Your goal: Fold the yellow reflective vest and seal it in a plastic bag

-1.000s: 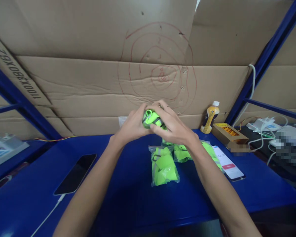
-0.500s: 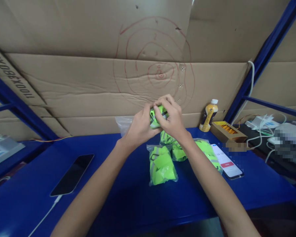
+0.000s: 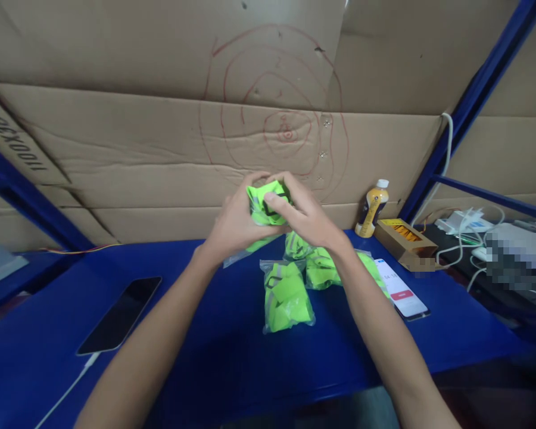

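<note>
We held a folded green vest (image 3: 264, 205) above the worktop (image 3: 214, 357), left hand (image 3: 234, 223) and right hand (image 3: 306, 217) both clenched around it.

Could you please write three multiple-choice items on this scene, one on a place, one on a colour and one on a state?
1. Where does the dark-screened phone lie?
A. on the blue table, near the person's left arm
B. inside the cardboard box
C. under the bottle

2. What colour is the folded fabric held in both hands?
A. red
B. neon green
C. white

3. How is the bottle standing?
A. tipped over
B. upright with its cap on
C. upright, uncapped

Answers: 1 A, it rests on the tabletop at the left; 2 B, the left hand and right hand grip bright green cloth; 3 B, its white cap is on.
</note>
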`<action>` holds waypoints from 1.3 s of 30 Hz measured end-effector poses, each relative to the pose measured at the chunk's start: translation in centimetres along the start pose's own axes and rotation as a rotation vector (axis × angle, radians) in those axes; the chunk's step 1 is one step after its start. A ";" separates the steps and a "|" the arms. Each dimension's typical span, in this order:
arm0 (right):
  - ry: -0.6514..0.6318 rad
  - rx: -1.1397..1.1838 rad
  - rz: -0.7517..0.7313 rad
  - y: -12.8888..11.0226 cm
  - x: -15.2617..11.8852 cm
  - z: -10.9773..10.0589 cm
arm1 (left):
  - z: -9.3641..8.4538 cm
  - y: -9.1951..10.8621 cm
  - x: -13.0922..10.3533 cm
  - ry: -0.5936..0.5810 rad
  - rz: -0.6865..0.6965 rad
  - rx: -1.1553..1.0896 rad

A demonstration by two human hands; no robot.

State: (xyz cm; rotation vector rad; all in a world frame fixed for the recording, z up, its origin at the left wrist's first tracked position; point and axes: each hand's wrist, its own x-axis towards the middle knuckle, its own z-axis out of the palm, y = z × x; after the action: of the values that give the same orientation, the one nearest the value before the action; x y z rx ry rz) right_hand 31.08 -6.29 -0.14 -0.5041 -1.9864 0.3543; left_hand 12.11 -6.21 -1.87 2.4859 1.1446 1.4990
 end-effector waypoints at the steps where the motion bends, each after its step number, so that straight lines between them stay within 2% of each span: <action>1: -0.059 0.007 -0.014 -0.2 0.0 -0.8 | -0.3 -0.2 0.0 -0.004 -0.003 -0.043; 3: -0.148 -0.026 -0.019 -0.5 -0.1 -2.2 | -0.9 -0.3 0.1 -0.023 -0.012 -0.076; 5: -0.152 -0.088 -0.001 -0.2 -0.1 -2.8 | -1.3 -0.3 0.0 -0.058 -0.017 -0.043; 11: 0.040 -0.056 0.009 2.3 0.2 -1.3 | -1.0 0.4 -0.3 -0.116 0.053 0.120; 14: 0.082 -0.163 -0.031 2.3 0.4 -1.0 | -0.5 0.2 -0.2 -0.052 0.082 0.135; 16: 0.043 -0.235 -0.060 1.5 0.4 -1.0 | -0.4 0.1 -0.1 0.012 0.085 0.137; 18: -0.036 -0.277 -0.053 0.5 0.4 -0.9 | -0.5 0.1 0.0 0.022 0.074 0.147; 23: -0.259 -0.341 0.136 -1.0 0.1 -1.1 | -0.3 0.9 -0.2 -0.149 0.047 0.173; 26: -0.354 -0.160 0.252 -1.0 0.1 -2.4 | 0.1 1.3 -0.3 -0.178 0.052 0.185; 28: -0.327 0.046 0.351 -1.1 0.1 -3.3 | 0.3 1.3 -0.4 -0.137 0.070 0.164; 30: -0.222 0.163 0.444 -1.2 0.1 -3.7 | 0.6 1.1 -0.4 -0.084 0.089 0.144; 34: -0.014 0.045 0.489 -1.4 0.1 -2.2 | 1.3 0.8 -0.5 -0.032 0.119 0.159; 36: -0.015 -0.026 0.439 -1.4 0.1 -1.0 | 1.6 0.9 -0.6 -0.052 0.146 0.186; 39: -0.130 -0.064 0.326 -1.6 0.1 0.1 | 1.7 1.3 -0.8 -0.087 0.164 0.244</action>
State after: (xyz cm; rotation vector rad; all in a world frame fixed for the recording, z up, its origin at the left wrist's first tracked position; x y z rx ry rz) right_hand 30.61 -7.64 0.61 -0.8695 -2.0456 0.5377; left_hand 14.00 -7.09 -2.89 2.8382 1.2016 1.3416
